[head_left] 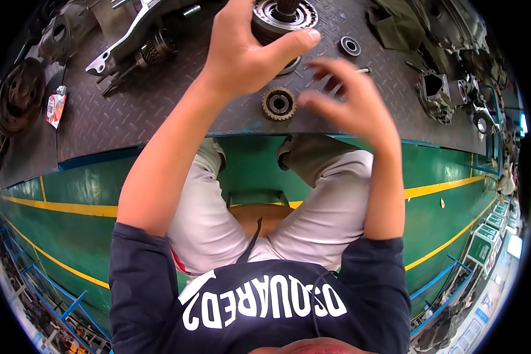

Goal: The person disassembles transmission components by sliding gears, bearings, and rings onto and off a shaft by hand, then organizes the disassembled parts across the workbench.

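Note:
At the top of the head view my left hand (240, 58) is beside a gear assembly (280, 26) with a toothed ring and a splined shaft. Its thumb stretches across the assembly's near side; the other fingers run off the upper edge. Contact with the assembly is unclear. My right hand (349, 100), blurred by motion, hovers over the workbench with its fingers loosely bent and apart, nothing visible in them. Between the hands lies a small bronze-coloured gear (278, 104), just left of my right fingertips. A metal ring (289, 66) shows partly behind my left thumb.
A bearing (350, 46) rests on the dark tread-plate workbench (177, 112). Housings and a gear shaft (156, 50) lie at the left, near a small packet (55, 109). At the right stand a metal housing (435, 94) and dark cloth (395, 23). The bench's near edge crosses above my knees.

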Tool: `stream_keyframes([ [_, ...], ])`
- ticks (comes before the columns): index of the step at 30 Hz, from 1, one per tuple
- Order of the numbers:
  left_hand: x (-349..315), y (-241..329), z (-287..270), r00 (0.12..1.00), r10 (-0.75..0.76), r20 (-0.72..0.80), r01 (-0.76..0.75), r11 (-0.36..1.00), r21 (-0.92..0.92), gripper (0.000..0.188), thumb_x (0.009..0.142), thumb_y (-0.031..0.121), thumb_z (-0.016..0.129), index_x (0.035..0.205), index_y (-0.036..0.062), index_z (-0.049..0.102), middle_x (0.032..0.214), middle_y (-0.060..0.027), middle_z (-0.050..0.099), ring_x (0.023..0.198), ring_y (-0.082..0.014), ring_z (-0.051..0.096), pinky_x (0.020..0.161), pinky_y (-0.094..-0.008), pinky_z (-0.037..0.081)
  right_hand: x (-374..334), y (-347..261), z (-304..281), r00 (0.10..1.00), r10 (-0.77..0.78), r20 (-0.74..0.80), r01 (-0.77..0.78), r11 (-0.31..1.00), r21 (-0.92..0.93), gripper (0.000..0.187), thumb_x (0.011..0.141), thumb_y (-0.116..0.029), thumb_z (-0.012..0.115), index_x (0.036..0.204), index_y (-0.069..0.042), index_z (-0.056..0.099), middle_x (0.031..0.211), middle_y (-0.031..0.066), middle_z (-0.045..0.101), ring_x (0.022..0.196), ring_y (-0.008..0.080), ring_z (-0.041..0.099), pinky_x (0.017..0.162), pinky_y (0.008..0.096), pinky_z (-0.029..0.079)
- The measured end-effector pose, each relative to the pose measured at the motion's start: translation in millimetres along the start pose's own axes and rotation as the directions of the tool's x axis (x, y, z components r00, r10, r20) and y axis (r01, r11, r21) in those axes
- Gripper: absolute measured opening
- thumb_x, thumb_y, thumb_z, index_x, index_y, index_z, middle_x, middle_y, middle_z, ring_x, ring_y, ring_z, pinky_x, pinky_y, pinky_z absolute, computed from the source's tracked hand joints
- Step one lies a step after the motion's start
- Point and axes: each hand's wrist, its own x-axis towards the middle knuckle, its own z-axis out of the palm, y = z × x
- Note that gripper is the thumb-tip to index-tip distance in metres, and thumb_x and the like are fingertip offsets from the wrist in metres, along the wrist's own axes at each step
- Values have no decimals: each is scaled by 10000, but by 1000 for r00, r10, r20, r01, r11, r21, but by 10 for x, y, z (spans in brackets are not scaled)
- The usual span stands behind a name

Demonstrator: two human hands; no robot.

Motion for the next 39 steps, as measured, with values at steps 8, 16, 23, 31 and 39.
stream_keyframes([
  [8,-32,-7,-16,999,49,18,-51,980,192,531,862,179,818,1299,-5,579,1108,-85,691,1027,-128,652,949,-285,527,-134,-119,451,986,-154,61,164,956,-242,647,807,-242,908,1360,-43,638,1137,161,585,1066,399,607,937,469,534],
  [16,-30,-56,-39,995,92,-49,-86,989,121,580,781,249,892,1223,5,607,977,-90,748,888,-166,719,828,-328,573,-100,-272,449,989,-136,51,140,987,-83,568,789,-120,876,1301,-17,652,1175,189,623,1093,413,656,935,474,563],
  [23,-47,22,25,997,44,-65,-37,994,103,569,808,228,887,1245,12,593,998,-46,716,909,-104,658,847,-291,552,-309,60,217,943,298,-149,-164,804,572,568,878,-89,838,1385,50,624,1193,106,714,1013,188,706,921,350,579],
  [31,-59,102,26,998,12,-57,-6,994,107,585,791,240,885,1246,16,593,1011,-63,727,920,-132,673,862,-299,551,-207,273,9,898,434,69,-9,-138,990,425,1040,-165,529,1360,113,516,1369,320,624,1137,361,682,947,372,611],
  [39,-29,49,17,998,-4,-69,12,993,120,576,800,224,874,1248,7,584,1000,-63,722,919,-125,670,856,-298,552,-173,139,200,844,487,-224,-90,541,836,297,1062,-87,598,1342,9,571,1139,159,706,957,256,748,759,301,616],
])
